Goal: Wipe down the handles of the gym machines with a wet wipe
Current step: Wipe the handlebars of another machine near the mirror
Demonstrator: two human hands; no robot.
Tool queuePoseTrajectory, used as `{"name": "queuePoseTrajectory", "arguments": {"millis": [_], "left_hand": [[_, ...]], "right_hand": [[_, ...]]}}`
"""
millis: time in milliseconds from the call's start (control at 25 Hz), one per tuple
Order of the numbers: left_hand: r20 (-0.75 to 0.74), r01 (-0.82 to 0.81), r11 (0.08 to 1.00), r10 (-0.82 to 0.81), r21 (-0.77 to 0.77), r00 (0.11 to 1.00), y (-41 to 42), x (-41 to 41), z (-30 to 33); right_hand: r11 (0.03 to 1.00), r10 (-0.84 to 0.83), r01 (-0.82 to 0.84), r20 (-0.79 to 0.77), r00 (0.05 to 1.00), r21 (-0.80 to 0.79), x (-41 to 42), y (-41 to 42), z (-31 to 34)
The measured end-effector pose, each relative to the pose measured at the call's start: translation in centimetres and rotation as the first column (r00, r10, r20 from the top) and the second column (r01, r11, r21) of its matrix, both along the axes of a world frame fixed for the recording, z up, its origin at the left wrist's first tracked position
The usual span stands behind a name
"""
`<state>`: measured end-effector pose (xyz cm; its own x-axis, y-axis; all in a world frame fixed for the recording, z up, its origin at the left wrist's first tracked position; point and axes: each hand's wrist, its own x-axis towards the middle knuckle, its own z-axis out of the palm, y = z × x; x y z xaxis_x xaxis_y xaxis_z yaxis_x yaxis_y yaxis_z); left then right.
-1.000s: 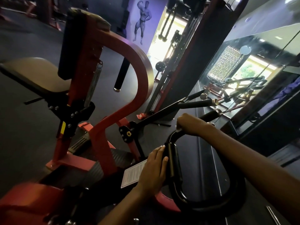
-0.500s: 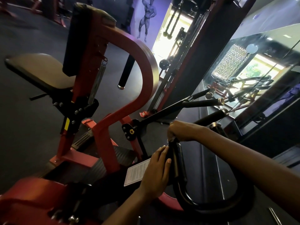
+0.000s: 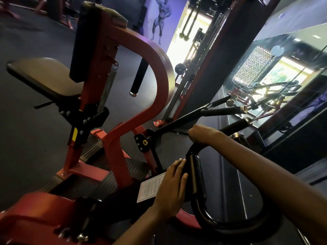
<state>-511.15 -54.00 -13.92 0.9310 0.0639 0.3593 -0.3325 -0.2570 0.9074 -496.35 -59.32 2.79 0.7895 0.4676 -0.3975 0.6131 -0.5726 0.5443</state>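
Nearest the camera, low in the head view, a black looped handle bar (image 3: pixel 228 225) curves up from the red machine frame (image 3: pixel 35 209). Against its padded grip (image 3: pixel 195 175) lies the left hand (image 3: pixel 170 184), fingers straight and together, flat on the grip's left side rather than wrapped round it. Just left of that hand a white instruction label (image 3: pixel 150 184) sits on the machine. Higher on the same loop, the right hand (image 3: pixel 203 134) curls over the top of the bar, fingers closed round it; whether a wet wipe is tucked under them cannot be told, since no wipe shows in either hand. Beyond the right hand, two more black handles (image 3: pixel 223 111) stick out toward a wall mirror (image 3: pixel 283 76), their metal end caps catching light. To the left stands the red curved upright (image 3: pixel 155 71) with a tan seat (image 3: pixel 44 75), a black back pad (image 3: pixel 86 43) and a steel spring (image 3: pixel 109 85). Farther back a black hanging grip (image 3: pixel 139 76) points down, and a bodybuilder poster (image 3: pixel 161 18) hangs on the purple wall beside a bright doorway (image 3: pixel 185 41).
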Motion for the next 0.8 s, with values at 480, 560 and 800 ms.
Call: {"name": "queuePoseTrajectory", "arguments": {"millis": [480, 560, 800], "left_hand": [[0.037, -0.015, 1.000, 0.015, 0.012, 0.999, 0.1, 0.0, -0.3], [0.053, -0.006, 1.000, 0.005, 0.017, 0.999, 0.2, 0.1, -0.3], [0.058, -0.006, 1.000, 0.007, -0.011, 0.998, 0.2, 0.2, -0.6]], "right_hand": [[0.988, 0.095, -0.117, -0.209, 0.973, -0.097, -2.5, 2.5, -1.9], [0.983, 0.093, -0.112, -0.131, 0.987, -0.148, -1.6, 2.0, -0.8], [0.998, -0.058, 0.058, 0.097, 0.994, -0.002, 0.3, -2.1, 2.2]]}}
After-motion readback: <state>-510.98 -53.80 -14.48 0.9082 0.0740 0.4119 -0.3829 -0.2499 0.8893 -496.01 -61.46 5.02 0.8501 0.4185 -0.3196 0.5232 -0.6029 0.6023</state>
